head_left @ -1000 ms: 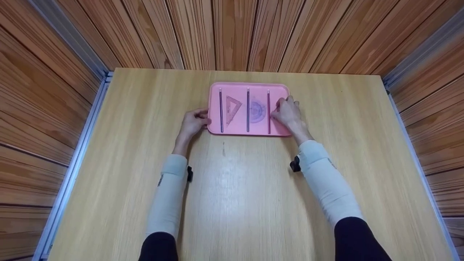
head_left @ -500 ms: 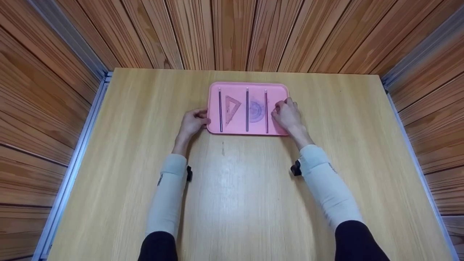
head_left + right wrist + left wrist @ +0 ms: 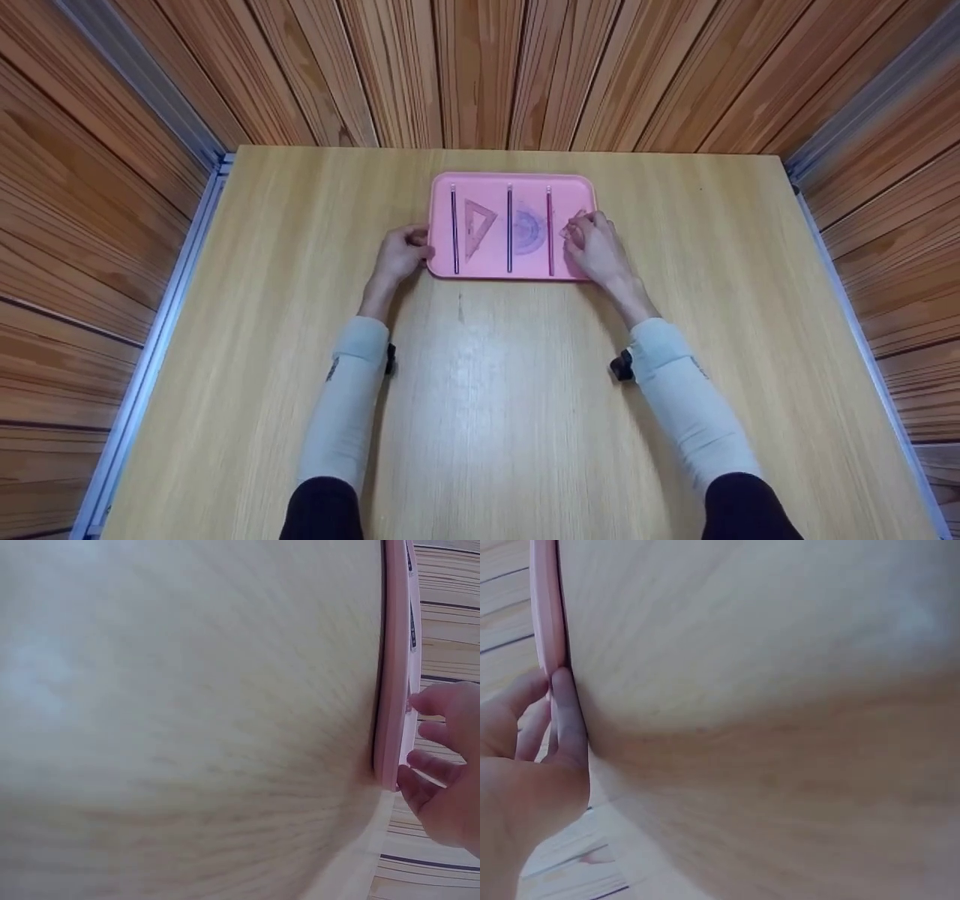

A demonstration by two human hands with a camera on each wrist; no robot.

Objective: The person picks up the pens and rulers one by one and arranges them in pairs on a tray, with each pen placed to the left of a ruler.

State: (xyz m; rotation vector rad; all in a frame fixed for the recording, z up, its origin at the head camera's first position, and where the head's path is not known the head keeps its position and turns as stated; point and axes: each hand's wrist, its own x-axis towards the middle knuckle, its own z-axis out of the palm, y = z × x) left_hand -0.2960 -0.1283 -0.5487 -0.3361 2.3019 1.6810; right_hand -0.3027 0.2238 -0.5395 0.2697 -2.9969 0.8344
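Note:
A pink tray (image 3: 517,180) lies at the table's far middle. On it are three dark pens (image 3: 509,229) set parallel, a clear set square (image 3: 478,225) and a clear protractor (image 3: 529,232) between them. My left hand (image 3: 403,251) grips the tray's left rim (image 3: 544,622), a finger (image 3: 568,724) pressed along it. My right hand (image 3: 596,244) rests over the tray's right end (image 3: 390,690), fingers curled on a small clear plastic piece (image 3: 574,223), mostly hidden beneath them.
The tray sits on a light wooden table (image 3: 487,390) enclosed by wood-panelled walls (image 3: 480,67). Metal rails (image 3: 161,315) run along the left and right table edges. Both forearms in pale sleeves stretch across the near half of the table.
My right hand and forearm have drawn back slightly toward me, uncovering a bit of the clear piece at the tray's right end. The left hand stays on the rim.

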